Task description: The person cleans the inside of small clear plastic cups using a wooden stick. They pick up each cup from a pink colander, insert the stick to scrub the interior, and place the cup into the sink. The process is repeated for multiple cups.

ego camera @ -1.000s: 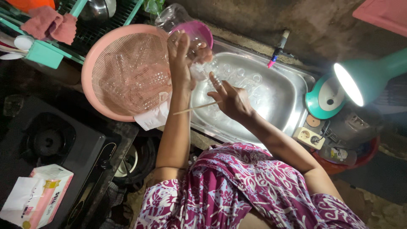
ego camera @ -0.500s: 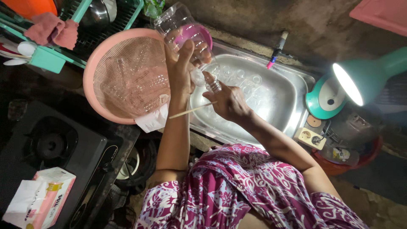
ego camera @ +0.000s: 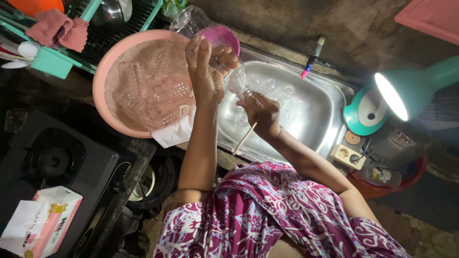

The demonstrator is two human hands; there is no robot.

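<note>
Bottle (ego camera: 232, 76), clear, sits upper centre over the sink (ego camera: 306, 105), left hand (ego camera: 206, 79) clamped on it; right hand (ego camera: 262, 112), just beside, grips a brush stick (ego camera: 245, 138) angled down-left.

Right hand drawn in toward the left over the sink

I see my right hand (ego camera: 260, 112), with its thin wooden stick (ego camera: 245, 138), now closer to the left hand (ego camera: 205, 79) above the sink (ego camera: 306, 110); the stick seems tilted more steeply downward.
</note>
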